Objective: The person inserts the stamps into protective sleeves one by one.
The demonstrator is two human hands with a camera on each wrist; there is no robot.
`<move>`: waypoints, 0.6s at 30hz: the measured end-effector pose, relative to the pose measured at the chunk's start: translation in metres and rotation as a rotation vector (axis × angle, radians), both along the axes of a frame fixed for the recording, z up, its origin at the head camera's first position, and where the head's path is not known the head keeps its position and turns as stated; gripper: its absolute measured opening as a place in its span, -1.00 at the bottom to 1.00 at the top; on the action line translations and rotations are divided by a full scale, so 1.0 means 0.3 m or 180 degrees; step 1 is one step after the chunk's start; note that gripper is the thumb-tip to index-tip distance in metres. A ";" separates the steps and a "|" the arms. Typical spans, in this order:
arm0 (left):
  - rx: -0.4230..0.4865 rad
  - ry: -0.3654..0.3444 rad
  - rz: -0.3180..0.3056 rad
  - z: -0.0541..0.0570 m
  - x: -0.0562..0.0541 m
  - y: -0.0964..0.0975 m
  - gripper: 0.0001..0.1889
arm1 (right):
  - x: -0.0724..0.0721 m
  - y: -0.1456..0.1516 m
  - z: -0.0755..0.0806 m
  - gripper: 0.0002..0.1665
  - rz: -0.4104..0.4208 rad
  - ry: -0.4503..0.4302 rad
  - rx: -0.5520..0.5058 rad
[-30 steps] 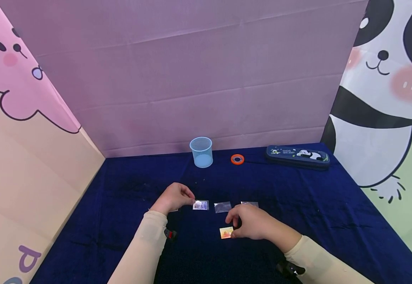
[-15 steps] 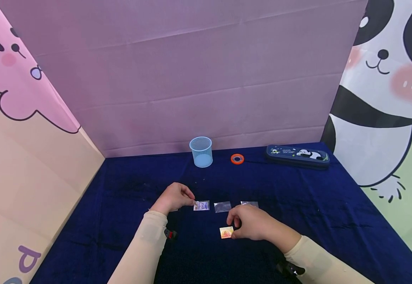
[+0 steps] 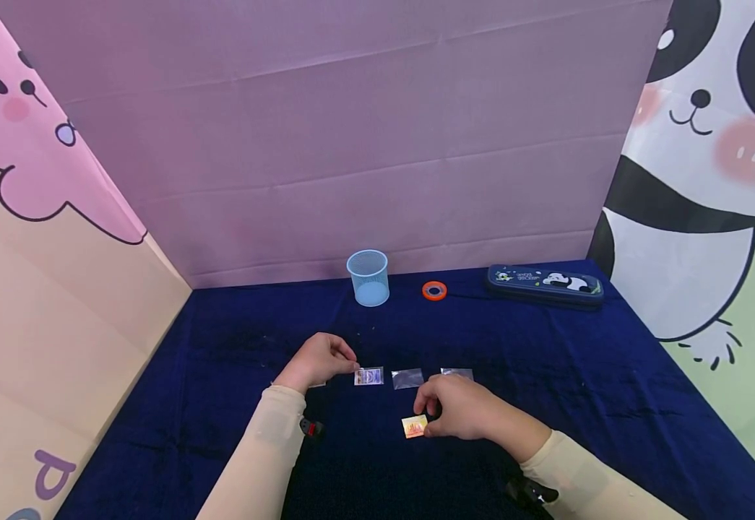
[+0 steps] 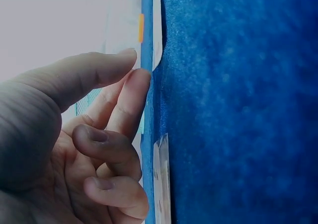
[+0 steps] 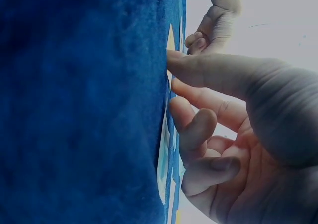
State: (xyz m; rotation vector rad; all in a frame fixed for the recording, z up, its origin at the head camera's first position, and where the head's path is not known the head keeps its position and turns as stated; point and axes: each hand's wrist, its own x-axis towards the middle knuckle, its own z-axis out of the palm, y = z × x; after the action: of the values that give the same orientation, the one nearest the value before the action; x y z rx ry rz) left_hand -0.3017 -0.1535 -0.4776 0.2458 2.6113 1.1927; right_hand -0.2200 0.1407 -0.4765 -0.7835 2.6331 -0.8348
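My left hand [image 3: 322, 360] hovers low over the cloth, its fingertips right at the left edge of a small clear sleeve [image 3: 368, 376] holding a purple-blue stamp. In the left wrist view its thumb and index finger [image 4: 141, 82] nearly meet, with the sleeve's corner just beyond them. My right hand [image 3: 462, 410] pinches the right edge of a yellow-orange stamp [image 3: 413, 426] between thumb and index finger. Another pale stamp [image 5: 163, 164] lies beneath the right hand, hidden in the head view. Two clear sleeves [image 3: 407, 379] lie in the row, the right one partly covered by that hand.
Another flat piece [image 3: 318, 385] pokes out under the left hand. Behind stand a light blue mesh cup [image 3: 368, 279], an orange tape roll [image 3: 434, 291] and a navy panda pencil case [image 3: 545, 287]. Dark blue cloth [image 3: 234, 419] covers the table; a mauve curtain [image 3: 377, 144] closes the back.
The sleeve with the purple-blue stamp has shifted slightly right from a second ago. The yellow-orange stamp has tilted a little in the right hand. Both hands stay nearly in place.
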 end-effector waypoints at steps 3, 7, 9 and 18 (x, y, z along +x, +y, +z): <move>-0.0016 0.0003 0.0003 0.003 0.000 -0.001 -0.92 | 0.001 -0.001 0.006 -0.71 0.0012 -0.0006 -0.0008; -0.0052 0.0017 0.0009 0.005 0.002 0.001 -0.91 | 0.006 0.001 0.010 -0.71 0.0053 0.0026 -0.0028; -0.0060 0.0027 0.0006 0.007 0.004 0.002 -0.91 | 0.008 0.002 0.010 -0.70 0.0068 0.0035 -0.0035; -0.0028 0.0068 -0.0044 0.008 0.008 0.004 -0.92 | 0.003 -0.006 0.006 -0.64 0.0088 -0.0050 -0.0089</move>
State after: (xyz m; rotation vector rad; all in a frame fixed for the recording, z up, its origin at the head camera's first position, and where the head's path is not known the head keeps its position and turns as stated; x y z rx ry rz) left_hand -0.2992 -0.1522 -0.4752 0.2760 2.6280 1.1801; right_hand -0.2190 0.1390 -0.4747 -0.8151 2.5961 -0.8688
